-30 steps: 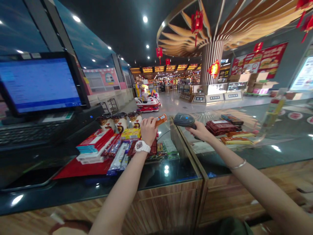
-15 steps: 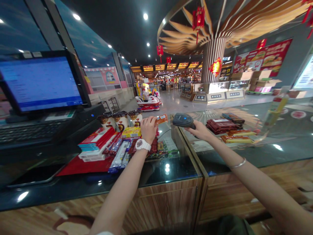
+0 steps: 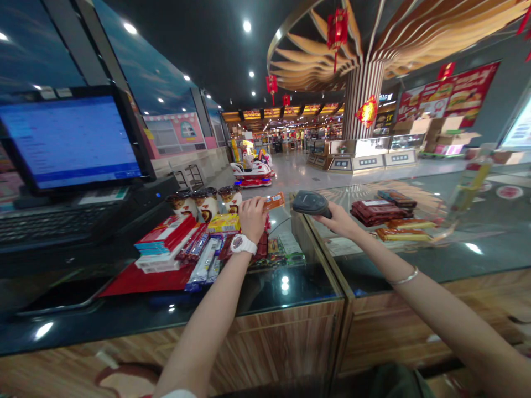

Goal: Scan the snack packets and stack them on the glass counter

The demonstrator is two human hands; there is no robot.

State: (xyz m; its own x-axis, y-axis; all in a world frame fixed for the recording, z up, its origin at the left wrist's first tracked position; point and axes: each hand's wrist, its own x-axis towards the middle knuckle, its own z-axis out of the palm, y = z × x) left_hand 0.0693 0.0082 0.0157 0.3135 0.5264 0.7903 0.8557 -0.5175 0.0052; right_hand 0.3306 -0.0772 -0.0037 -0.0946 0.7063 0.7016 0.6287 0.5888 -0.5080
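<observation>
Holding the orange packet (image 3: 275, 201) by one end in my left hand (image 3: 252, 218), just left of the scanner (image 3: 310, 203); right hand (image 3: 339, 220) closed round its handle. Looks like mid-alignment; next move calls for label square to scanner nose. Packet slim, glossy; scanner rounded, dark plastic.

- We cannot read the cut-off monitor (image 3: 72, 141).
- Our left hand (image 3: 252, 221) hides part of the orange packet (image 3: 275, 201).
- Our right hand (image 3: 339, 220) hides part of the scanner (image 3: 310, 203).
</observation>
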